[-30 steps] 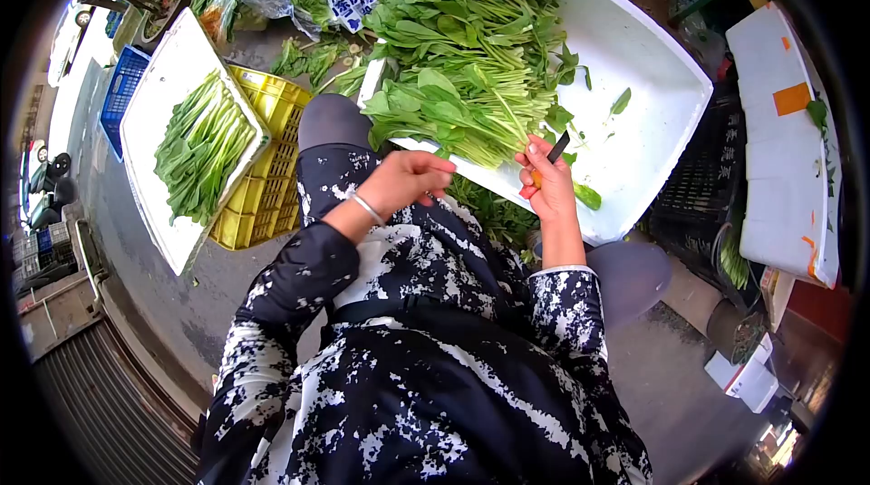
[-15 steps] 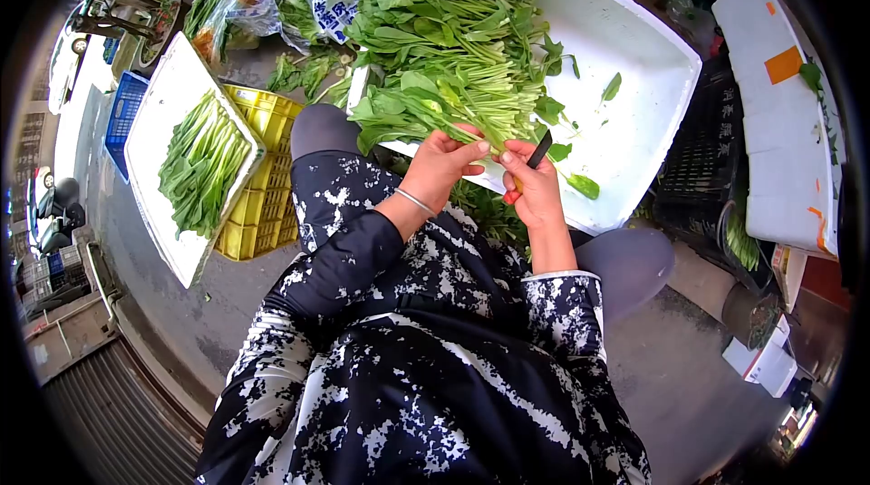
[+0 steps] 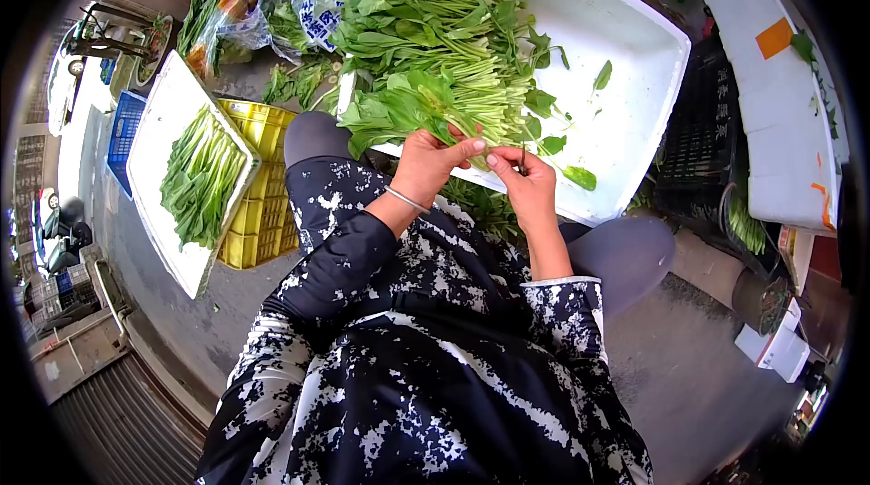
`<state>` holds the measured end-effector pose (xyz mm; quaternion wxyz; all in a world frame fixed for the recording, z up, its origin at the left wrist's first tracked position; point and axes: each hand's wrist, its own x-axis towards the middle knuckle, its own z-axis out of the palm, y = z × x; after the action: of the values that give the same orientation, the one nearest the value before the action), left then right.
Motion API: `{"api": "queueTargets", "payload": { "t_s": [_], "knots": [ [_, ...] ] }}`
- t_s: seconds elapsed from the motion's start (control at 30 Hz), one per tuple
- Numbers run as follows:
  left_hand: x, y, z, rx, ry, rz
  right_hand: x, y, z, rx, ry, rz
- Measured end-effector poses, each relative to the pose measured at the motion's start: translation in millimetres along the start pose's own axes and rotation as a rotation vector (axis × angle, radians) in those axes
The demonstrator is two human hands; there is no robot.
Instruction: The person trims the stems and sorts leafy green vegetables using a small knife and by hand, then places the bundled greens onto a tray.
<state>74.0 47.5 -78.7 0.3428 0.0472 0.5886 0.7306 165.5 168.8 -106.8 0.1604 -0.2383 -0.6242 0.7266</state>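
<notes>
Greens [image 3: 426, 50]: lie heaped in the box, leaves toward the left of the view, pale stems toward the right; overlap too much to count.
Stalks [image 3: 464, 133]: lie at the near side of the heap, ends between both hands; hard to separate from the greens behind.
Left hand [image 3: 430, 166]: closed on the stalks, thumb and fingers pinching; apart from the right hand a second ago, now fingertip to fingertip or nearly so; cannot tell if touching.
Right hand [image 3: 528, 186]: curled round the knife, thumb tip at the stalk ends; other fingers largely hidden.
Knife [image 3: 523, 160]: shows now only as a thin dark sliver; dark blade plain to see half a second ago, handle now out of sight.
Box [image 3: 634, 59]: white, cut off at the top of the view; sits lower and farther left in view than before.
Loose leaves [image 3: 580, 178]: lie scattered on the bare side of the box.
Lid [image 3: 156, 145]: leans against the yellow crate [image 3: 265, 127], bearing a bunch [image 3: 201, 181]; also lower in view.
Bag [image 3: 317, 0]: clear with blue print, partly cut off; contents only partly visible.
Black crate [image 3: 698, 136]: stands at the right, dim, lettering hard to read.
</notes>
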Motion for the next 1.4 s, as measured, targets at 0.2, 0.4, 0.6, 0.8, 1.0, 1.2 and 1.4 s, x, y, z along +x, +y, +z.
{"api": "queueTargets", "payload": {
  "t_s": [0.2, 0.4, 0.6, 0.8, 1.0, 1.2, 1.4],
  "knots": [
    [-4.7, 0.6, 7.8, -0.047, -0.023, -0.026, -7.0, -15.0, -6.6, 0.311, 0.051, 0.222],
    [-3.7, 3.0, 15.9, -0.05, -0.007, 0.021, 4.6, -0.6, -19.2, 1.055, 0.283, 0.43],
    [-4.1, 3.4, 16.1, 0.05, 0.002, 0.056, -16.2, -18.1, -14.4, 0.685, -0.017, 0.525],
    [-3.2, -2.5, 16.5, 0.027, -0.046, 0.12, -20.7, -25.3, -6.2, 0.665, -0.068, 0.465],
    [-4.7, 1.5, 16.0, 0.039, -0.007, 0.077, -20.6, -23.0, -11.5, 0.647, -0.082, 0.455],
    [-5.0, 2.9, 10.9, 0.118, -0.093, -0.015, -20.1, -27.2, -1.7, 0.204, 0.11, 0.11],
    [-6.0, 2.1, 6.4, 0.132, -0.159, -0.108, -11.3, -9.3, -14.0, 0.005, -0.027, 0.079]
  ]
}}
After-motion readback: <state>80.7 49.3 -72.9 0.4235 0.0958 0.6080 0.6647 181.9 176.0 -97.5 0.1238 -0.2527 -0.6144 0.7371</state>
